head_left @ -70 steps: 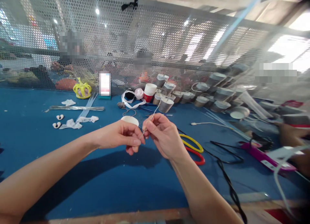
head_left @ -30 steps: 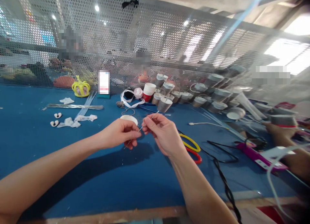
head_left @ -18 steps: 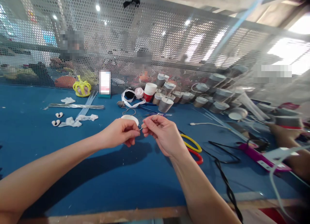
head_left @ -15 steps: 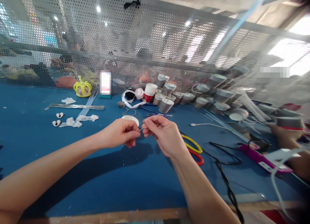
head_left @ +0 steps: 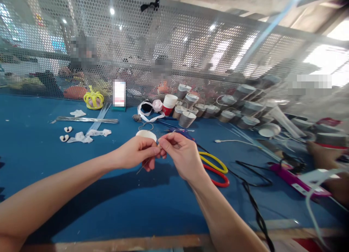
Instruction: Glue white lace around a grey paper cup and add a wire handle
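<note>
My left hand (head_left: 140, 152) and my right hand (head_left: 180, 154) meet fingertip to fingertip above the blue table. Both are closed in a pinch on a thin string (head_left: 141, 167), whose loose end hangs below my left fingers. The stretch between the fingertips is mostly hidden. Just behind my hands is a white paper cup (head_left: 146, 135), partly covered by them. A small ball of grey yarn (head_left: 136, 118) lies farther back, with a strand curling towards the cup. Beside my right wrist lie a yellow loop handle (head_left: 215, 161) and a red loop handle (head_left: 219, 177).
Grey-wrapped cups (head_left: 187, 119) crowd the back right. A purple power strip (head_left: 298, 179) with black cables lies at right, near another person's arm (head_left: 324, 154). At left are a yellow crown-shaped piece (head_left: 93, 99), wire rods (head_left: 87, 120) and white scraps (head_left: 83, 137). A perforated screen (head_left: 131, 44) stands behind.
My hands have come closer together and now touch. A free end of the string now shows below my left hand. My right hand has shifted slightly left.
</note>
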`<state>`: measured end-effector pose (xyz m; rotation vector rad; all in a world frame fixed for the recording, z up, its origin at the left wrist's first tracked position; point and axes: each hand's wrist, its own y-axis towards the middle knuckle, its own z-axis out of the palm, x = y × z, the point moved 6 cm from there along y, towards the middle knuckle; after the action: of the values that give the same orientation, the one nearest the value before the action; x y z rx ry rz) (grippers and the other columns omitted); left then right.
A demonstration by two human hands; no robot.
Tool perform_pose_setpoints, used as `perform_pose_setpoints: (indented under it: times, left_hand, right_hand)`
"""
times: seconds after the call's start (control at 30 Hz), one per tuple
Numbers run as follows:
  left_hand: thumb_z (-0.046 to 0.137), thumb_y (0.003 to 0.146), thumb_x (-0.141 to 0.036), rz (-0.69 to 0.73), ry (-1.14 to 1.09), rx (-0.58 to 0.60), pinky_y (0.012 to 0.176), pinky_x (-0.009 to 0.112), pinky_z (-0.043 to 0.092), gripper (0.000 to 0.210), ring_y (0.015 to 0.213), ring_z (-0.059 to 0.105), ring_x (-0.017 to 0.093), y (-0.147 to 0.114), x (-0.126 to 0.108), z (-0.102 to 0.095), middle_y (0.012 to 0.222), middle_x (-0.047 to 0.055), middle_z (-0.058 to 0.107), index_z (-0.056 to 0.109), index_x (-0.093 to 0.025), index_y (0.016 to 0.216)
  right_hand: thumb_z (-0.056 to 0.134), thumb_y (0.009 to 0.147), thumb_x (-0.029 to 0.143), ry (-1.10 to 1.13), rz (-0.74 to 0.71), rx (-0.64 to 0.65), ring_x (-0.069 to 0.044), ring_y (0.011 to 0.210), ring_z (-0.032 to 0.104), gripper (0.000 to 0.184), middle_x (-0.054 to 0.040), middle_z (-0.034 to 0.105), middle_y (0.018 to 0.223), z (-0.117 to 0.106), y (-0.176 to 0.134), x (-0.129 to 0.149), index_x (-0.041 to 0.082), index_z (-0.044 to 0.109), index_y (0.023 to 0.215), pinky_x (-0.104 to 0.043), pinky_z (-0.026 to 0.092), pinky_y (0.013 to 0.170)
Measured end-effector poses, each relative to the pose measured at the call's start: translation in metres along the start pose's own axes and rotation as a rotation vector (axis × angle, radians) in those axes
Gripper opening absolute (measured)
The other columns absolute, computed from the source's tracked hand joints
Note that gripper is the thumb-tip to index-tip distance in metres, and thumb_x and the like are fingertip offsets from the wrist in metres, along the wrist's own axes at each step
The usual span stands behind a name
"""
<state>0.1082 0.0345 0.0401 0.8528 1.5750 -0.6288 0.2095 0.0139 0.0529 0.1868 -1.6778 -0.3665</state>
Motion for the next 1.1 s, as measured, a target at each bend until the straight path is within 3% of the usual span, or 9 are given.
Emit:
perform_pose_setpoints:
  times: [0.33, 0.57, 0.77, 0.93, 1.1]
  left_hand:
    - [0.054, 0.076, -0.039, -0.023, -0.140, -0.064, 0.043, 0.019, 0.039, 0.029, 0.040, 0.050, 0.006, 0.006, 0.009, -0.003, 0.048, -0.002, 0.054, 0.050, -0.012, 0.066]
    - [0.060, 0.071, -0.040, -0.117, -0.319, 0.024, 0.047, 0.018, 0.036, 0.030, 0.048, 0.052, 0.006, 0.003, 0.013, -0.004, 0.054, -0.001, 0.055, 0.056, -0.010, 0.073]
    - [0.061, 0.070, -0.038, -0.055, -0.260, -0.033, 0.047, 0.020, 0.037, 0.029, 0.047, 0.049, 0.006, 0.005, 0.013, -0.006, 0.051, -0.002, 0.053, 0.055, -0.010, 0.069]
    - [0.061, 0.070, -0.039, -0.041, -0.212, -0.036, 0.047, 0.020, 0.038, 0.030, 0.047, 0.050, 0.006, 0.005, 0.011, -0.006, 0.051, -0.001, 0.055, 0.053, -0.010, 0.066]
    - [0.056, 0.072, -0.044, -0.084, -0.183, 0.032, 0.046, 0.020, 0.038, 0.034, 0.044, 0.051, 0.007, 0.004, 0.014, -0.002, 0.051, -0.001, 0.056, 0.056, -0.010, 0.071]
  right_hand:
    - [0.061, 0.072, 0.031, 0.113, 0.038, -0.001, -0.008, 0.049, 0.053, 0.015, 0.0024, 0.058, 0.057, -0.003, 0.005, -0.006, 0.016, 0.057, 0.073, -0.021, 0.044, 0.048]
    - [0.063, 0.070, 0.031, 0.227, 0.065, -0.029, -0.008, 0.051, 0.054, 0.015, 0.0023, 0.059, 0.062, -0.006, 0.006, -0.009, 0.017, 0.057, 0.070, -0.022, 0.044, 0.048]
    - [0.065, 0.068, 0.027, 0.060, 0.055, 0.031, -0.008, 0.051, 0.053, 0.012, 0.0032, 0.057, 0.055, -0.002, 0.004, -0.008, 0.017, 0.059, 0.069, -0.023, 0.044, 0.052]
    - [0.064, 0.068, 0.028, 0.070, 0.071, -0.014, -0.008, 0.049, 0.051, 0.013, 0.0031, 0.056, 0.053, -0.003, 0.004, -0.010, 0.016, 0.059, 0.068, -0.022, 0.042, 0.048]
    - [0.066, 0.067, 0.030, 0.082, 0.071, -0.097, -0.007, 0.049, 0.051, 0.017, 0.0028, 0.056, 0.055, -0.010, 0.005, -0.008, 0.016, 0.060, 0.072, -0.021, 0.042, 0.047]
